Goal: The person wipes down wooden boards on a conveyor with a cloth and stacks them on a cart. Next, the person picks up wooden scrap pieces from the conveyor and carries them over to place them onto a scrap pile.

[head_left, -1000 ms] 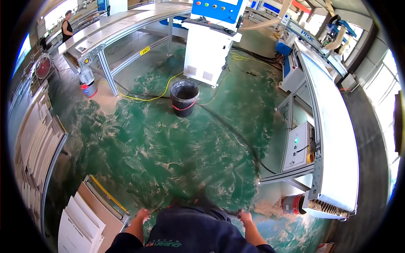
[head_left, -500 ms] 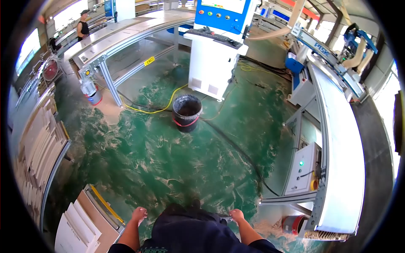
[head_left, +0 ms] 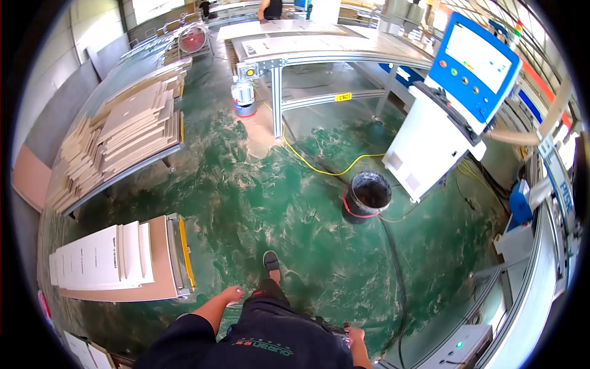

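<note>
My left hand (head_left: 232, 295) hangs beside my left thigh, its fingers loosely curled with nothing visible in them. To its left lies a low stack of white and brown boards (head_left: 132, 258) on a cart with a yellow edge strip (head_left: 187, 253). My right hand (head_left: 354, 336) is low on my right side, fingers closed. Something small and dark shows at its fingers, too unclear to name. My left shoe (head_left: 271, 261) is forward on the dusty green floor (head_left: 295, 227).
A black bucket (head_left: 369, 195) with a red band stands ahead, near a yellow cable (head_left: 335, 174) and a dark hose (head_left: 393, 264). Beyond are a control cabinet (head_left: 424, 144) and a long table (head_left: 307, 58), with a person (head_left: 271, 10) behind it. Panels (head_left: 132, 123) are stacked left; a conveyor (head_left: 522, 307) runs right.
My view has turned left, so the bucket and cabinet now sit further right and the board stacks show more fully. My left foot has come into view in front.
</note>
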The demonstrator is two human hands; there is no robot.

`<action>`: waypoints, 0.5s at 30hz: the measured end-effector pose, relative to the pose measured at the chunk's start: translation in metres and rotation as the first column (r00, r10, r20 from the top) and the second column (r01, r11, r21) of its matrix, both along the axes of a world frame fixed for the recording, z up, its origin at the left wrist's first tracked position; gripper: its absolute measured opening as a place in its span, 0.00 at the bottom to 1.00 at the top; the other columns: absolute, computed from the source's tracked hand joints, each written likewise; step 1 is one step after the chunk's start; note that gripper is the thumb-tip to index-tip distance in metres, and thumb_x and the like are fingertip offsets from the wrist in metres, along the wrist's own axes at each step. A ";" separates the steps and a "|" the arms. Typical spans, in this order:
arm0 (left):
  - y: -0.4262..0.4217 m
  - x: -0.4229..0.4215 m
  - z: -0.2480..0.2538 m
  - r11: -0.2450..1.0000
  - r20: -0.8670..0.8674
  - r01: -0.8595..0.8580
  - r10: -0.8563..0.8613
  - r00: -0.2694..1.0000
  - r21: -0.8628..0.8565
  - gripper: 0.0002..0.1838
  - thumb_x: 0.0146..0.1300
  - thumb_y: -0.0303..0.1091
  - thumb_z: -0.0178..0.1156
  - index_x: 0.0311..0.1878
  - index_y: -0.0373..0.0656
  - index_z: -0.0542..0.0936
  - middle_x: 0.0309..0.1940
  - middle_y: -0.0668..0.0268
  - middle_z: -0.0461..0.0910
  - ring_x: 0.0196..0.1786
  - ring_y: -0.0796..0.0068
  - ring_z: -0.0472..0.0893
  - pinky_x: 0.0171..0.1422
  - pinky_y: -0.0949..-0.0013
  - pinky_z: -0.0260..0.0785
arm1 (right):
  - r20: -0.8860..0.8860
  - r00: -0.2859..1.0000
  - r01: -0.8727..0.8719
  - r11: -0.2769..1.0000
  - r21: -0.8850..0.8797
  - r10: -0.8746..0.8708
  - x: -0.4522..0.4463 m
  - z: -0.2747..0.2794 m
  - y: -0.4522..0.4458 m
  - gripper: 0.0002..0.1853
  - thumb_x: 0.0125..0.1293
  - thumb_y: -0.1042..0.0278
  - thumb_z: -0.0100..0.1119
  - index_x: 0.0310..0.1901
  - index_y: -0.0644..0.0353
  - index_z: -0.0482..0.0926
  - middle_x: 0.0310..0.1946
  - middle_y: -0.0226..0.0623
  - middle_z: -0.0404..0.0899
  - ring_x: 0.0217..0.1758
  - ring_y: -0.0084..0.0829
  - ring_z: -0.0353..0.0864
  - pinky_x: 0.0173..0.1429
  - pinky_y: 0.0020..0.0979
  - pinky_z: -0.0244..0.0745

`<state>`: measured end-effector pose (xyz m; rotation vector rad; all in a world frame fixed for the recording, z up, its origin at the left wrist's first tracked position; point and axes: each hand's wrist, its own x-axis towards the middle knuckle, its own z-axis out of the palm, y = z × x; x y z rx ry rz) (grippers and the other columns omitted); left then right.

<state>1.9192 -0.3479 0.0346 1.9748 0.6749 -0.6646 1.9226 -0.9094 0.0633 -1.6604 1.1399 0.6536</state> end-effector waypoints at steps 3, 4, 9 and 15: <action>0.026 0.029 -0.026 0.997 -0.119 -0.061 0.056 0.991 -0.042 0.17 0.53 0.45 0.60 0.33 0.37 0.80 0.24 0.57 0.81 0.28 0.63 0.82 0.35 0.62 0.73 | 0.077 0.996 0.048 0.999 -0.010 -0.047 0.070 0.043 0.025 0.08 0.48 0.71 0.62 0.31 0.60 0.77 0.24 0.34 0.74 0.24 0.29 0.71 0.30 0.33 0.65; 0.033 0.043 -0.038 0.997 -0.158 -0.066 0.059 0.986 -0.040 0.18 0.53 0.45 0.60 0.33 0.37 0.80 0.23 0.57 0.81 0.28 0.63 0.82 0.35 0.62 0.73 | 0.129 0.988 0.083 0.996 0.009 -0.084 0.088 0.047 0.029 0.08 0.49 0.71 0.61 0.33 0.59 0.77 0.26 0.34 0.74 0.26 0.29 0.72 0.31 0.34 0.66; 0.070 0.145 -0.045 0.992 -0.193 -0.109 0.095 0.977 -0.061 0.19 0.54 0.44 0.59 0.37 0.34 0.80 0.32 0.51 0.82 0.35 0.60 0.83 0.39 0.61 0.74 | 0.222 0.940 0.224 0.958 0.177 -0.261 0.198 0.073 0.062 0.17 0.52 0.72 0.55 0.45 0.48 0.78 0.34 0.32 0.76 0.32 0.30 0.76 0.33 0.32 0.71; 0.129 0.311 0.024 0.901 -0.084 0.395 -0.386 0.918 0.178 0.27 0.55 0.54 0.59 0.50 0.42 0.79 0.53 0.45 0.75 0.54 0.57 0.78 0.55 0.55 0.70 | 0.223 0.885 0.327 0.887 0.326 -0.408 0.307 0.077 0.142 0.17 0.52 0.71 0.54 0.46 0.48 0.75 0.36 0.34 0.77 0.34 0.35 0.80 0.33 0.34 0.77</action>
